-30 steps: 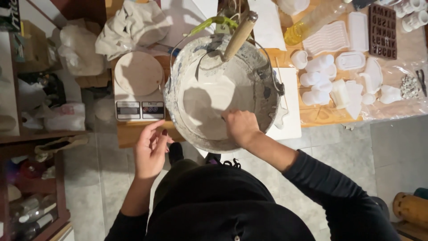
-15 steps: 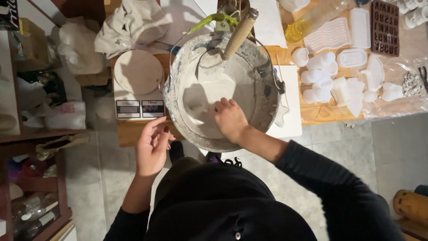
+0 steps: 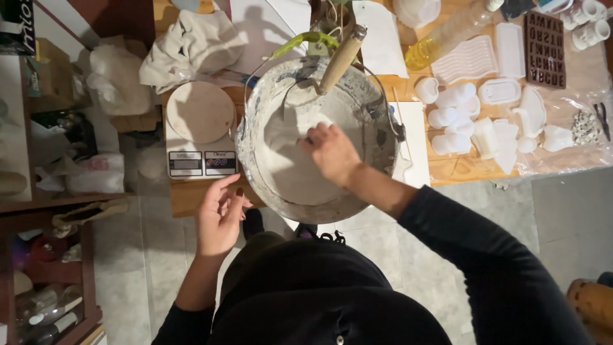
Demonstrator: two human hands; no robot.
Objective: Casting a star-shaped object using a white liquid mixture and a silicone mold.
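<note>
Head view, the only one I have. Over the last second my right hand [image 3: 332, 153] has slid from the near side of the bucket [image 3: 255, 121] toward its middle and left, down inside on the pale grey-white mix [image 3: 290, 176]. It reads to me as working or scraping the mix by hand, mid-stroke. The fingers are curled and pressed together against the mix; I cannot tell whether they pinch anything. My left hand [image 3: 219, 217] has hardly shifted: it hangs just outside the near-left rim, fingers loosely spread, holding nothing, close to the bucket wall but I cannot say if it touches.

The bucket sits on the near edge of the wooden table [image 3: 191, 198], its near wall overhanging toward my body. A wooden handle [image 3: 341, 54] leans out of the far rim, and the wire bail arcs across the top there, so the far side is crowded. The scale [image 3: 199, 137] stands just beside the bucket on the left, touching or nearly so. To the right, white moulds [image 3: 469, 121] lie well apart. Open room is inside the bucket's near-left half and over the tiled floor [image 3: 562, 217].
</note>
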